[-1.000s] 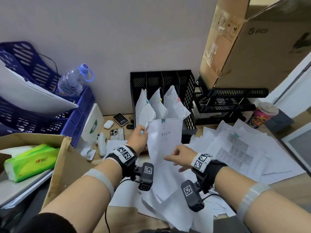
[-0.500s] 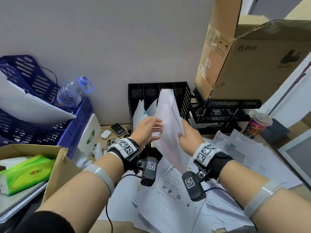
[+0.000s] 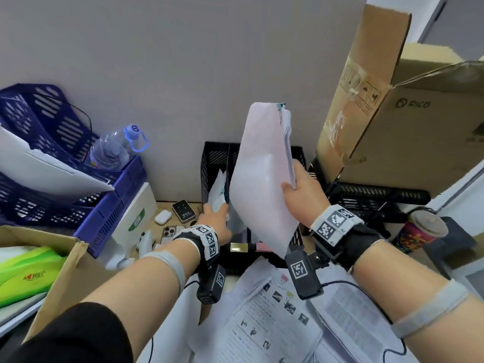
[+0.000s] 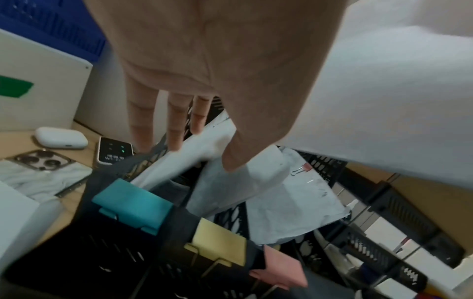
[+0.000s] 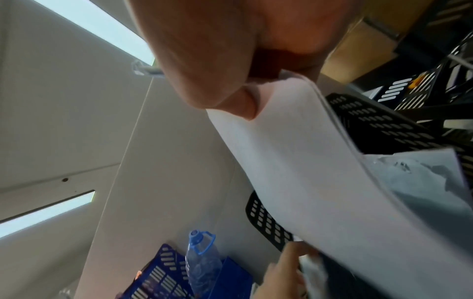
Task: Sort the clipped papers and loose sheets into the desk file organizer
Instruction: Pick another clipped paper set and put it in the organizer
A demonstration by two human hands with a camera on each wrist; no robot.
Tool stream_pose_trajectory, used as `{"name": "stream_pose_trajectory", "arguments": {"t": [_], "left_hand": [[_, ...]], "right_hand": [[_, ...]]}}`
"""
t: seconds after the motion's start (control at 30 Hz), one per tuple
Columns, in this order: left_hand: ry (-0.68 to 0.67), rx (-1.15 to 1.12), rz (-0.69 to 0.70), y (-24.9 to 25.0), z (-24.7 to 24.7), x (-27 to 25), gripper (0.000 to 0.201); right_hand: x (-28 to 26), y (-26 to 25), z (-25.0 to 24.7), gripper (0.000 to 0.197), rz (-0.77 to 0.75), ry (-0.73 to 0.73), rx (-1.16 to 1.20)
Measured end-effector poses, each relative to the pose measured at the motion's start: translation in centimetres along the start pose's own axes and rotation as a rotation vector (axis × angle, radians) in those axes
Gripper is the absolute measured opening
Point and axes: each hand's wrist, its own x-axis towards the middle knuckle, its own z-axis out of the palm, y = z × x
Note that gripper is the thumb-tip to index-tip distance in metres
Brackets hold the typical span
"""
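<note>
A black mesh file organizer [image 3: 212, 158] stands against the wall, with clipped papers [image 4: 194, 149] in its slots. My right hand [image 3: 293, 179] grips a white paper bundle [image 3: 264, 179] by its right edge. The bundle stands upright above the organizer's middle, a teal clip [image 3: 281, 106] at its top. In the right wrist view my thumb [image 5: 204, 76] presses on the bundle [image 5: 307, 161]. My left hand [image 3: 216, 208] reaches into the left slot, and its straight fingers [image 4: 176, 125] push on the papers there. Teal [image 4: 133, 204], yellow [image 4: 217, 244] and pink [image 4: 279, 267] clips mark the organizer's front.
Loose printed sheets [image 3: 275, 310] cover the desk in front. Blue baskets [image 3: 52, 179] and a water bottle [image 3: 115, 150] stand at the left. A cardboard box [image 3: 406, 127] sits on a black rack [image 3: 379, 197] at the right, beside a paper cup [image 3: 419, 229]. Phones [image 3: 183, 210] lie left of the organizer.
The bundle rose from over the desk pile and turned upright above the organizer. My left hand let go of it and moved to the papers in the left slot.
</note>
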Motion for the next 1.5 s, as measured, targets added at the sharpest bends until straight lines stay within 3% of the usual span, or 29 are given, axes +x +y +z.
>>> {"name": "stream_pose_trajectory", "arguments": {"t": [0.13, 0.23, 0.43, 0.5, 0.63, 0.7, 0.83, 1.03, 1.13, 1.23, 1.33, 1.4, 1.5], "left_hand": [[0.089, -0.083, -0.137, -1.2, -0.6, 0.8, 0.047], [0.145, -0.138, -0.116, -2.4, -1.0, 1.5, 0.048], [0.202, -0.246, -0.089, -2.6, -2.0, 0.6, 0.046], [0.221, -0.249, -0.066, -3.1, -1.9, 0.8, 0.037], [0.208, -0.245, -0.026, -3.4, -2.4, 0.2, 0.021], [0.211, -0.249, -0.026, -3.4, -2.7, -0.1, 0.031], [0.231, -0.247, -0.047, -3.4, -2.7, -0.2, 0.053], [0.204, -0.312, -0.052, -3.3, -2.0, -0.2, 0.068], [0.209, -0.344, -0.021, -3.0, -1.1, -0.2, 0.068], [0.311, -0.361, 0.010, -2.7, -0.2, -0.7, 0.057], [0.456, -0.452, 0.054, -2.6, 0.8, -1.0, 0.029], [0.395, -0.503, 0.055, -2.1, 1.5, -1.3, 0.025], [0.091, -0.637, 0.056, -1.0, 3.4, -2.1, 0.025]], "right_hand": [[1.7, 0.8, 1.8, 0.037, -0.001, -0.124, -0.023], [2.2, 0.4, 4.0, 0.038, -0.033, -0.164, -0.040], [3.1, -0.7, 9.3, 0.051, -0.022, -0.039, 0.079], [3.6, -0.9, 10.8, 0.048, 0.051, -0.048, 0.139], [5.5, -0.6, 12.5, 0.021, 0.165, -0.173, -0.018], [6.2, -0.5, 12.8, 0.029, 0.168, -0.173, 0.068], [6.0, -0.3, 13.9, 0.024, 0.227, -0.192, 0.354], [5.8, 2.1, 15.9, 0.031, 0.182, -0.403, -0.012], [5.2, 3.9, 16.5, 0.031, 0.172, -0.545, 0.054], [4.1, 5.5, 16.5, 0.033, 0.232, -0.607, 0.111], [2.8, 7.2, 15.9, 0.022, 0.363, -0.607, 0.222], [1.5, 8.5, 14.8, 0.016, 0.450, -0.656, 0.228], [-0.8, 11.4, 13.2, 0.015, 0.597, -0.695, 0.227]]}}
